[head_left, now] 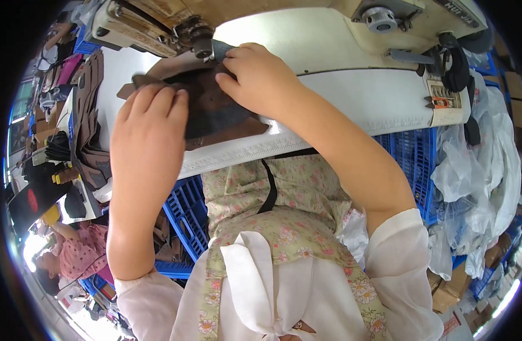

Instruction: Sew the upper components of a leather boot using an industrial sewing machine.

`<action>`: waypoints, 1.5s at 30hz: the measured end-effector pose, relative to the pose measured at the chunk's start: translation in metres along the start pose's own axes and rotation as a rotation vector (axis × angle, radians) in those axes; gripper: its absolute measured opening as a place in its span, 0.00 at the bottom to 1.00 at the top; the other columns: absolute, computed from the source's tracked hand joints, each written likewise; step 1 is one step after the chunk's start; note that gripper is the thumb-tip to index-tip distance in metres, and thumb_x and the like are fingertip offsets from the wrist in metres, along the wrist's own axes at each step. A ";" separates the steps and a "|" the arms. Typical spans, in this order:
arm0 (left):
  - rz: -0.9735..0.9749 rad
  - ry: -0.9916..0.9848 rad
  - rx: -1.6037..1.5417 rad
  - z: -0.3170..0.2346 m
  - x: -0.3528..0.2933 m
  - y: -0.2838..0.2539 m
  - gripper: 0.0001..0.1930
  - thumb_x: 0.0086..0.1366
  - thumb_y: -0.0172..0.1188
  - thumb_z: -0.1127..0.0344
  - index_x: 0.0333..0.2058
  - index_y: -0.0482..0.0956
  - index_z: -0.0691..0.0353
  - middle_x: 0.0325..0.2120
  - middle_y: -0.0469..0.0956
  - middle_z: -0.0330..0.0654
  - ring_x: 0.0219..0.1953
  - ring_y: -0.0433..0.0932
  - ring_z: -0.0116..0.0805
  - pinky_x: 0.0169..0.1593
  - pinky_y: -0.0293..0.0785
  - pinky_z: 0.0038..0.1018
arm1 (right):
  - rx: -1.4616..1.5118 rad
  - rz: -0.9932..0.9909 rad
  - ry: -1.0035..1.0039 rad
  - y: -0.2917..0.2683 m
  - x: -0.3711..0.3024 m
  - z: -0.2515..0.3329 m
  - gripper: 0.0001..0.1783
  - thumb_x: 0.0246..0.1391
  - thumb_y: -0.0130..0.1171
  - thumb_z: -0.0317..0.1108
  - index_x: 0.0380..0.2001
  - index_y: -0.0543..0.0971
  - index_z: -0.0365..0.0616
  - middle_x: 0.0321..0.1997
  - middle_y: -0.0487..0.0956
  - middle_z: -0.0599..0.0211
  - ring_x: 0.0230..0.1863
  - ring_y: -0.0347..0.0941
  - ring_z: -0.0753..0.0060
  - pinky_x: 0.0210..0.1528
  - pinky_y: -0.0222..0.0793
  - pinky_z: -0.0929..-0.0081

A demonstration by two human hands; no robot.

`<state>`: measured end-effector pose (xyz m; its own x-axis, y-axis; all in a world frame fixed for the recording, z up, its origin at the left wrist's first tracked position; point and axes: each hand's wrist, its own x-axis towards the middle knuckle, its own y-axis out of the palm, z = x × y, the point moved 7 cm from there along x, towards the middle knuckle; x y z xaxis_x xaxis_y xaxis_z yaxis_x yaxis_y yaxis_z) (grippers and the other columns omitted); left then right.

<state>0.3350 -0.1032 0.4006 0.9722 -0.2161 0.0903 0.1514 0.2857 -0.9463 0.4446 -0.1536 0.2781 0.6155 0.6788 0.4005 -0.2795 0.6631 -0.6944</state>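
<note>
A dark brown, leather-like piece (212,108) lies bent on the white bed of a sewing machine (306,37), below its needle area. My left hand (150,122) is closed on the piece's left edge, fingertips curled over it. My right hand (258,79) pinches its upper right edge, close beside the presser area (202,45). A grey strip of the material shows by the right fingertips. Layers of the piece overlap between both hands, so its full outline is hidden. The needle itself cannot be made out.
A ruler strip (352,125) runs along the table's front edge. At left hangs a stack of brown cut pieces (87,113). Orange-handled snips (441,103) lie at the right end. Blue crates (411,165) and clear plastic bags (471,176) stand below. A person in pink (82,250) sits at left.
</note>
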 end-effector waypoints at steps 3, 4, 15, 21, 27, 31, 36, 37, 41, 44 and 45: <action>0.061 -0.087 -0.013 0.021 -0.010 0.009 0.21 0.49 0.60 0.75 0.46 0.81 0.61 0.34 0.77 0.39 0.39 0.75 0.39 0.44 0.74 0.35 | -0.010 0.068 -0.004 -0.001 0.001 -0.004 0.19 0.55 0.60 0.44 0.37 0.83 0.37 0.49 0.81 0.56 0.57 0.72 0.53 0.57 0.70 0.61; 0.116 -0.117 -0.051 0.024 -0.015 0.016 0.21 0.49 0.60 0.75 0.46 0.81 0.61 0.33 0.76 0.39 0.38 0.75 0.39 0.42 0.75 0.34 | -0.005 0.068 -0.016 -0.003 0.002 -0.003 0.19 0.55 0.60 0.44 0.37 0.83 0.37 0.49 0.81 0.56 0.57 0.72 0.53 0.57 0.70 0.61; 0.056 -0.116 -0.109 0.020 -0.011 0.041 0.19 0.47 0.60 0.76 0.40 0.85 0.57 0.33 0.73 0.38 0.40 0.72 0.40 0.45 0.67 0.33 | 0.538 0.491 -0.014 -0.025 -0.015 -0.034 0.33 0.43 0.48 0.20 0.57 0.76 0.42 0.68 0.68 0.57 0.71 0.58 0.55 0.70 0.57 0.63; 0.157 -0.172 -0.574 0.051 -0.008 0.053 0.21 0.45 0.54 0.81 0.39 0.85 0.64 0.30 0.75 0.42 0.40 0.73 0.43 0.44 0.70 0.35 | 0.134 0.349 -0.205 -0.029 -0.004 -0.015 0.25 0.48 0.52 0.26 0.52 0.80 0.45 0.62 0.74 0.59 0.61 0.69 0.54 0.59 0.69 0.63; 0.175 -0.383 -0.586 0.045 0.015 0.053 0.20 0.52 0.56 0.77 0.46 0.81 0.63 0.37 0.79 0.51 0.41 0.78 0.51 0.47 0.73 0.40 | 0.411 0.477 -0.014 -0.030 0.028 -0.036 0.20 0.49 0.51 0.24 0.45 0.83 0.41 0.51 0.82 0.59 0.54 0.76 0.64 0.58 0.69 0.70; 0.325 -0.244 -0.523 0.024 0.030 0.062 0.20 0.60 0.62 0.60 0.50 0.79 0.60 0.41 0.80 0.52 0.46 0.78 0.52 0.49 0.73 0.42 | 0.413 0.686 0.075 -0.028 0.036 -0.043 0.24 0.47 0.50 0.23 0.49 0.82 0.44 0.56 0.79 0.55 0.58 0.73 0.63 0.62 0.66 0.70; 0.422 -0.228 -0.484 0.013 0.040 0.061 0.17 0.66 0.57 0.56 0.46 0.80 0.60 0.40 0.80 0.52 0.45 0.78 0.53 0.49 0.73 0.42 | 0.289 0.570 -0.281 -0.035 0.013 -0.016 0.31 0.46 0.57 0.27 0.59 0.76 0.49 0.66 0.70 0.58 0.66 0.65 0.56 0.67 0.62 0.65; 0.421 -0.232 -0.478 0.015 0.040 0.063 0.17 0.66 0.57 0.56 0.46 0.80 0.60 0.40 0.80 0.52 0.45 0.78 0.53 0.49 0.73 0.42 | 0.292 0.573 -0.254 -0.035 0.011 -0.014 0.31 0.45 0.57 0.27 0.58 0.77 0.48 0.65 0.71 0.58 0.65 0.66 0.56 0.66 0.63 0.64; 0.345 -0.283 -0.508 0.048 0.035 0.064 0.14 0.67 0.56 0.59 0.42 0.82 0.63 0.37 0.82 0.49 0.43 0.80 0.49 0.48 0.73 0.38 | 0.562 0.547 -0.032 -0.024 0.012 -0.028 0.19 0.55 0.61 0.32 0.50 0.82 0.46 0.57 0.79 0.61 0.59 0.73 0.63 0.62 0.66 0.70; 0.434 -0.315 -0.922 0.063 0.018 0.058 0.15 0.64 0.56 0.72 0.49 0.81 0.61 0.38 0.83 0.40 0.43 0.79 0.28 0.51 0.72 0.25 | 0.739 0.515 0.068 -0.019 0.008 -0.038 0.16 0.59 0.60 0.35 0.50 0.83 0.46 0.54 0.81 0.65 0.56 0.74 0.70 0.61 0.65 0.73; 0.431 -0.313 -0.919 0.065 0.017 0.060 0.15 0.64 0.56 0.72 0.49 0.81 0.61 0.38 0.83 0.40 0.43 0.79 0.28 0.51 0.72 0.25 | 0.737 0.511 0.065 -0.020 0.009 -0.042 0.16 0.59 0.60 0.35 0.50 0.83 0.46 0.54 0.81 0.65 0.56 0.74 0.70 0.61 0.65 0.73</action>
<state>0.3720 -0.0288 0.3652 0.9342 0.0225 -0.3561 -0.2826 -0.5624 -0.7770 0.4864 -0.1739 0.2709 0.3211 0.9420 0.0977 -0.9187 0.3349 -0.2092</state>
